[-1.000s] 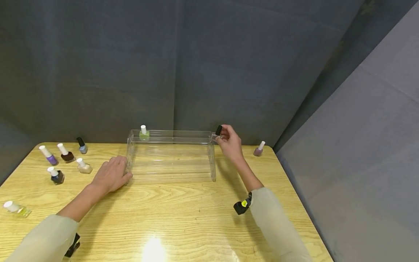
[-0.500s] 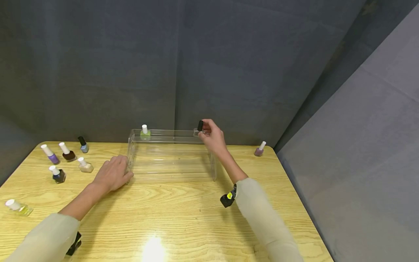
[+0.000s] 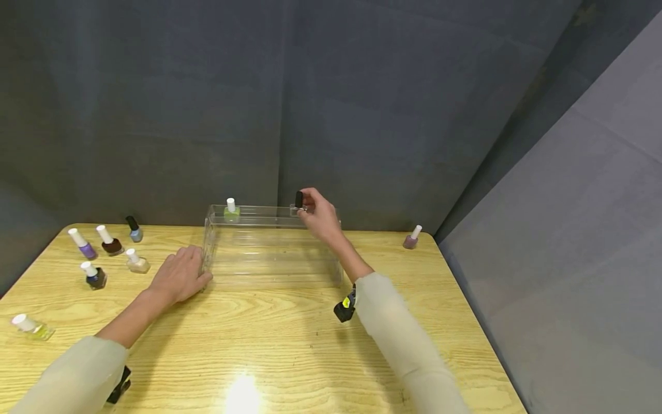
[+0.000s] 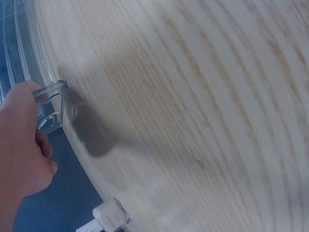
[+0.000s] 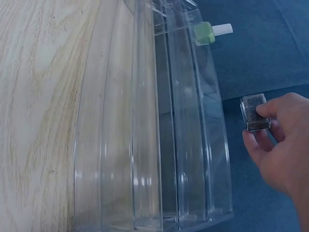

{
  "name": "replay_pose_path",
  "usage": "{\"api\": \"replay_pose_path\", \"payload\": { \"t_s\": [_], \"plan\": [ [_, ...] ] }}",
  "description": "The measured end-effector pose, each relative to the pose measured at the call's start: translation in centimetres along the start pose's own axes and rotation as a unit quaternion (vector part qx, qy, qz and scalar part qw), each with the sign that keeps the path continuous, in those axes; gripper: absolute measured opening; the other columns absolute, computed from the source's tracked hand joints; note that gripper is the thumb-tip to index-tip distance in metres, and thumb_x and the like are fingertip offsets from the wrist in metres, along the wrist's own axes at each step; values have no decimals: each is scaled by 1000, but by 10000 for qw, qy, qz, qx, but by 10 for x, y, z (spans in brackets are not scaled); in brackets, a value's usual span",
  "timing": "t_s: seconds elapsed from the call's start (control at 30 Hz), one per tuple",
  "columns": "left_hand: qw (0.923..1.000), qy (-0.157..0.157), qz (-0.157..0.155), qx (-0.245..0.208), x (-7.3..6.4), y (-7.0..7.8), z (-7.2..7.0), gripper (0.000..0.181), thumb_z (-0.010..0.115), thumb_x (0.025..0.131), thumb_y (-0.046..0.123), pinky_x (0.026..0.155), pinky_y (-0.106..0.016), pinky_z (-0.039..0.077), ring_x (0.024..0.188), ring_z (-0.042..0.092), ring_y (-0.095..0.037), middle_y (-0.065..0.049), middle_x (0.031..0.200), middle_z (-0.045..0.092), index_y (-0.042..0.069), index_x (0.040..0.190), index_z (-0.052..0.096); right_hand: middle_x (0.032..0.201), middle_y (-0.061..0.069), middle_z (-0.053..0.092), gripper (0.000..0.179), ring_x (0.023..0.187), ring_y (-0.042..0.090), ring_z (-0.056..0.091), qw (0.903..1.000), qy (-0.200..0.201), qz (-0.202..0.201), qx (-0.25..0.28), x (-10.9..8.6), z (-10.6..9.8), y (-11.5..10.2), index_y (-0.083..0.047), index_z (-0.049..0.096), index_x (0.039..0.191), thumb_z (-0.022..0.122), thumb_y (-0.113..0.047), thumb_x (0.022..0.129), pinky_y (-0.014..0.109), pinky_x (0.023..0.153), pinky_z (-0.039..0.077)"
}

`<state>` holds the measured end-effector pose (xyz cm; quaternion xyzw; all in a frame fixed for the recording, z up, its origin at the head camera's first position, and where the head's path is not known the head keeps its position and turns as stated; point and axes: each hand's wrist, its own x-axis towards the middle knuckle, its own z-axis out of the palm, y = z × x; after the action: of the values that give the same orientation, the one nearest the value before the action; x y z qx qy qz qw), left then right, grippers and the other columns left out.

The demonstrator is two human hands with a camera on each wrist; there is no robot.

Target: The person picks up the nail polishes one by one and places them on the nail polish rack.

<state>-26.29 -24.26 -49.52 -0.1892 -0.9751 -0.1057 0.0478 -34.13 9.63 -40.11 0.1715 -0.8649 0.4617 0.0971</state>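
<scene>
Bottle (image 5: 253,108) is pinched between my right hand's (image 3: 320,219) thumb and fingers, at the back of the rack's (image 3: 258,222) top tier; I can't tell whether it touches. My left hand (image 3: 179,276) grips the rack's left end. Lowered too far back, I judge, the bottle could miss the tier and drop toward the curtain (image 3: 233,115); released tilted, it could topple. A forearm knock could swing the unbraced right end. Along the tier, room lies between bottle and green bottle (image 3: 231,214); more surface (image 3: 258,339) stretches in front.
</scene>
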Motion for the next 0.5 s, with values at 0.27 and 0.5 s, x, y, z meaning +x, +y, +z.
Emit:
{"api": "replay_pose_path", "payload": {
  "t_s": [0.27, 0.5],
  "plan": [
    [10000, 29, -1, 15, 0, -2, 2, 31, 62, 93, 29, 63, -39, 30, 77, 39, -28, -8, 84, 43, 3, 96, 45, 116, 12, 63, 40, 111, 25, 61, 9999, -99, 49, -33, 8, 15, 0, -5, 56, 130, 66, 3, 93, 32, 96, 48],
    [10000, 66, -8, -47, 0, -1, 1, 28, 61, 93, 28, 63, -38, 27, 76, 37, -27, -6, 82, 40, 7, 90, 43, 117, 12, 64, 39, 112, 24, 61, 9998, -60, 94, -167, 16, 25, -4, -6, 58, 129, 67, 3, 92, 31, 96, 48]
  ]
}}
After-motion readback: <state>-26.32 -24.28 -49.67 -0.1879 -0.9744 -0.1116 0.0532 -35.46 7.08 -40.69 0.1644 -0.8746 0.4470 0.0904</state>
